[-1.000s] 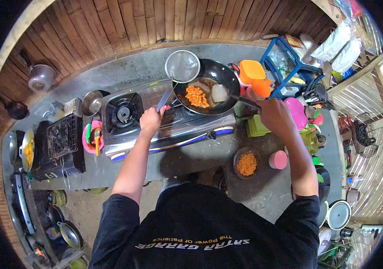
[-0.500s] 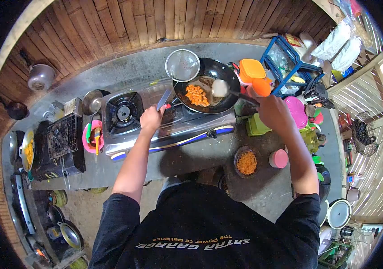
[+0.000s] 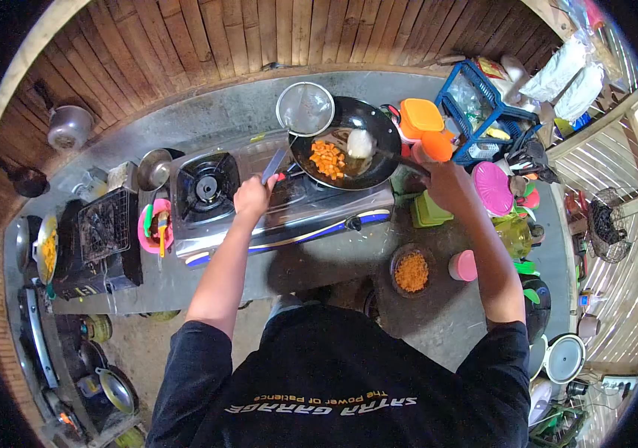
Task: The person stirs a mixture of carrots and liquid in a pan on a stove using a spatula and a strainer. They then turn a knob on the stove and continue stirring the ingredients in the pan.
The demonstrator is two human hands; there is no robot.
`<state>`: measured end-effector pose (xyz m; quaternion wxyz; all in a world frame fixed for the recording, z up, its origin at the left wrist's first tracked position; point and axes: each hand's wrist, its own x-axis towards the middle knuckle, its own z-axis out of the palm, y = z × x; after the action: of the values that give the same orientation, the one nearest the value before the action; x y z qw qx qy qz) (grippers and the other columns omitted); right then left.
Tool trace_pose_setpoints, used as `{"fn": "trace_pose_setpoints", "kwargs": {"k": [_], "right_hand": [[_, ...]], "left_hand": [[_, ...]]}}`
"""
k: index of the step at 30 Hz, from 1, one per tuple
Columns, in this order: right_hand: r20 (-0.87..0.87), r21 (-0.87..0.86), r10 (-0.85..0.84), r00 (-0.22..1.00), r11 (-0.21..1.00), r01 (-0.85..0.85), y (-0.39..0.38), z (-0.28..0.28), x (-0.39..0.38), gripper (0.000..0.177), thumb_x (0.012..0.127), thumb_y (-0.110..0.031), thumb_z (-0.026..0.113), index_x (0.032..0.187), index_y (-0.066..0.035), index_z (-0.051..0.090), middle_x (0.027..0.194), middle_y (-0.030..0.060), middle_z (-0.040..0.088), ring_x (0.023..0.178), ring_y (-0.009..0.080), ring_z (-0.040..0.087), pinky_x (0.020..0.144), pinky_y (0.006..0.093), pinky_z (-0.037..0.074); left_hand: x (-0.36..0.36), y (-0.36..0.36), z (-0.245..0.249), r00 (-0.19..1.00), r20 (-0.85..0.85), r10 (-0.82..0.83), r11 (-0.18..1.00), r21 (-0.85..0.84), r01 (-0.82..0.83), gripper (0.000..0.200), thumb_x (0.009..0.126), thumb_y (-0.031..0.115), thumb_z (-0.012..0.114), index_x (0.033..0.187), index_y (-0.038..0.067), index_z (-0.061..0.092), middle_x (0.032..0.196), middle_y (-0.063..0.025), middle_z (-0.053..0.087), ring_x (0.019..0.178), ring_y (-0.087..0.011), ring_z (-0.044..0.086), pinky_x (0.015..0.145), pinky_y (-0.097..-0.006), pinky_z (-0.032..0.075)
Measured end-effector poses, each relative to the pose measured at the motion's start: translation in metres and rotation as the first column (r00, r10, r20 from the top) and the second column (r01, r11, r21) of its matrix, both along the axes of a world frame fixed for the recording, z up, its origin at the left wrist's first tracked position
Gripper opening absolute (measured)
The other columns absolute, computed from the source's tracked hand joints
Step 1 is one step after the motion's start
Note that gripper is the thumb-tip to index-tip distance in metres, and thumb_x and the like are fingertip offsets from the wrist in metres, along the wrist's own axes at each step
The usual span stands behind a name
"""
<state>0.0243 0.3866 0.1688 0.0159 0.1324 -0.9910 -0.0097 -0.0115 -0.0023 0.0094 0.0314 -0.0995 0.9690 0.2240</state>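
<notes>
A black wok [image 3: 380, 142] stands on the stove's right burner, with diced orange food pieces [image 3: 327, 160] gathered on its left side in some liquid. My left hand [image 3: 253, 197] is closed around the grey-blue handle of a round mesh strainer [image 3: 305, 110], whose bowl lies over the wok's upper left rim. My right hand [image 3: 442, 183] grips the dark handle of a metal spatula [image 3: 361, 143]. The spatula's shiny head is inside the wok, just right of the orange pieces.
The stove's left burner [image 3: 207, 188] has nothing on it. A bowl of orange shreds [image 3: 411, 272] and a pink cup [image 3: 463, 265] stand near my right forearm. A pink dish with utensils [image 3: 156, 224] is left of the stove. Orange containers [image 3: 420, 116] and a blue rack [image 3: 476, 104] stand behind right.
The spatula's head has shifted slightly left and up inside the wok and turned, with my right hand moving a little. My left hand and the strainer have stayed nearly in place.
</notes>
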Motion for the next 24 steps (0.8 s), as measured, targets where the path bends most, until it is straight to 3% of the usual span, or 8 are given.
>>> {"fn": "trace_pose_setpoints", "kwargs": {"k": [3,5,8,10,14,20,23,24], "right_hand": [[-0.129,-0.107,-0.069,0.989,0.993,0.055,0.018,-0.038,-0.026,0.039,0.084,-0.010,0.052,0.121,0.001,0.055,0.106,0.0291,0.063,0.087,0.0455,0.066,0.075,0.0525,0.055],[-0.127,-0.114,-0.127,0.984,0.987,0.113,0.019,-0.054,-0.037,0.038,0.083,-0.008,0.052,0.120,-0.001,0.058,0.102,0.0266,0.065,0.087,0.0458,0.066,0.076,0.0526,0.054],[-0.322,-0.145,0.035,0.946,0.986,-0.086,0.031,-0.107,-0.063,0.027,0.085,-0.012,0.055,0.108,-0.002,0.065,0.093,0.0224,0.068,0.087,0.0446,0.066,0.078,0.0524,0.052],[-0.314,-0.146,0.098,0.944,0.978,-0.150,0.023,-0.120,-0.063,0.025,0.084,-0.016,0.060,0.105,-0.003,0.068,0.091,0.0220,0.068,0.087,0.0420,0.066,0.083,0.0509,0.050],[-0.119,-0.475,0.161,0.980,0.857,-0.198,0.013,-0.141,-0.068,0.033,0.082,-0.023,0.068,0.111,-0.007,0.069,0.091,0.0218,0.069,0.087,0.0381,0.067,0.090,0.0471,0.047],[0.013,-0.451,0.201,0.979,0.875,-0.174,0.026,-0.085,-0.038,0.035,0.082,-0.019,0.069,0.117,-0.012,0.069,0.097,0.0198,0.069,0.094,0.0391,0.066,0.085,0.0455,0.051],[0.018,-0.419,0.108,0.994,0.903,-0.090,0.031,-0.045,-0.008,0.037,0.081,-0.015,0.069,0.118,-0.017,0.069,0.108,0.0154,0.068,0.093,0.0379,0.066,0.086,0.0458,0.052],[0.004,-0.360,0.092,0.996,0.929,-0.084,0.032,-0.029,0.002,0.040,0.080,-0.013,0.069,0.119,-0.018,0.069,0.105,0.0142,0.066,0.091,0.0369,0.065,0.083,0.0450,0.052]], "left_hand": [[0.000,0.001,0.002,1.000,0.014,-0.001,1.000,-0.007,0.001,0.056,0.093,0.060,0.050,0.105,0.008,0.068,0.097,-0.0234,0.070,0.094,-0.0415,0.067,0.080,-0.0506,0.053],[-0.001,0.000,-0.002,1.000,0.010,0.003,1.000,-0.013,-0.003,0.057,0.092,0.062,0.051,0.109,0.010,0.068,0.096,-0.0232,0.070,0.093,-0.0415,0.067,0.080,-0.0507,0.053],[-0.001,-0.001,-0.004,1.000,0.001,0.002,1.000,-0.003,-0.002,0.057,0.092,0.061,0.051,0.106,0.009,0.068,0.097,-0.0228,0.070,0.094,-0.0412,0.067,0.081,-0.0507,0.053],[-0.001,-0.001,-0.002,1.000,0.003,0.002,1.000,-0.004,-0.002,0.057,0.092,0.061,0.050,0.103,0.007,0.068,0.097,-0.0226,0.070,0.095,-0.0411,0.067,0.081,-0.0507,0.053],[-0.002,0.000,-0.002,1.000,0.016,0.008,1.000,-0.017,-0.008,0.058,0.092,0.061,0.050,0.104,0.007,0.068,0.098,-0.0224,0.070,0.095,-0.0411,0.067,0.081,-0.0508,0.053],[-0.002,-0.001,-0.003,1.000,0.021,0.001,1.000,-0.015,-0.001,0.057,0.093,0.061,0.050,0.106,0.009,0.068,0.098,-0.0224,0.070,0.095,-0.0412,0.067,0.082,-0.0512,0.053],[-0.002,-0.001,0.000,1.000,0.025,0.001,1.000,-0.016,0.000,0.056,0.093,0.060,0.050,0.107,0.009,0.068,0.098,-0.0226,0.070,0.095,-0.0413,0.067,0.081,-0.0513,0.053],[-0.001,-0.001,0.001,1.000,0.029,0.000,1.000,-0.017,0.001,0.056,0.093,0.060,0.050,0.107,0.009,0.068,0.098,-0.0226,0.070,0.095,-0.0414,0.067,0.081,-0.0514,0.053]]}}
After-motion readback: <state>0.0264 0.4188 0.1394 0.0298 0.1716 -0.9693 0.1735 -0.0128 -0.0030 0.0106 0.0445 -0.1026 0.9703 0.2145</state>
